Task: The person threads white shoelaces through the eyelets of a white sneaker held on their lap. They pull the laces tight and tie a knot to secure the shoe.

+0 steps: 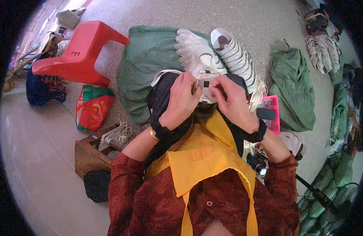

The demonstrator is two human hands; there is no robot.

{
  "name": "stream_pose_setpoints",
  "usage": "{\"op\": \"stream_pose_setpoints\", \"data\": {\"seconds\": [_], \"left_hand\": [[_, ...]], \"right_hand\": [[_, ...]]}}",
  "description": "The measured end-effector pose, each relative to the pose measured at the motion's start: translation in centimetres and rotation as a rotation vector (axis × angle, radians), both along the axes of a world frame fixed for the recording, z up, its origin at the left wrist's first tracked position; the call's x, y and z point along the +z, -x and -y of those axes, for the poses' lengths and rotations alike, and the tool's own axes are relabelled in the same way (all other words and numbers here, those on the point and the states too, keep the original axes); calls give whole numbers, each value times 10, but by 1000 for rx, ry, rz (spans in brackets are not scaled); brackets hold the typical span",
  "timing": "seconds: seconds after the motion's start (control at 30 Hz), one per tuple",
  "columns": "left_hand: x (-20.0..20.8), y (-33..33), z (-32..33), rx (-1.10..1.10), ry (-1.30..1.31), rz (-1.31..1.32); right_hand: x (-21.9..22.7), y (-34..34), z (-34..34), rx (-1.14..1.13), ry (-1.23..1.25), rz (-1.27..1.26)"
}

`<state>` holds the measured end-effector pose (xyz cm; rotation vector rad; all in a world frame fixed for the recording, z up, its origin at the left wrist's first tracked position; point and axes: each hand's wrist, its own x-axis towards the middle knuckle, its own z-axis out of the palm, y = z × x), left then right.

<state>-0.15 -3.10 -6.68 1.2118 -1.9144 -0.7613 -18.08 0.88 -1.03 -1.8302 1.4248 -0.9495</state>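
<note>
My left hand (182, 97) and my right hand (237, 103) meet over my lap, fingers bent and thumbs pinching. Between them is a white piece (207, 94) that looks like a shoe upper, with a small dark tab (206, 83) showing between the fingertips. Both hands grip this piece near the tab; the fingers hide much of it. Just beyond lies a row of nested white shoe uppers (195, 49), and a second row (238, 59) curves away to its right. A yellow apron (205, 157) covers my lap.
A green cloth sack (140, 67) lies under the white rows. To the left are a red plastic chair (81, 51), a red-green bag (94, 108) and a wooden stool (89, 153) with white cords. At right stand a pink basket (274, 126), a phone (266, 114) and another green sack (293, 90).
</note>
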Motion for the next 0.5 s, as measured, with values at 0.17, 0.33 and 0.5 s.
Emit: {"op": "stream_pose_setpoints", "data": {"seconds": [0.17,0.33,0.5], "left_hand": [[-4,-3,2,-29,-7,-25],[-9,-1,5,-26,92,-28],[1,0,5,-24,6,-37]], "right_hand": [[-27,-10,17,21,126,-202],[-42,-15,33,53,134,-383],[-32,-5,37,91,153,-183]]}}
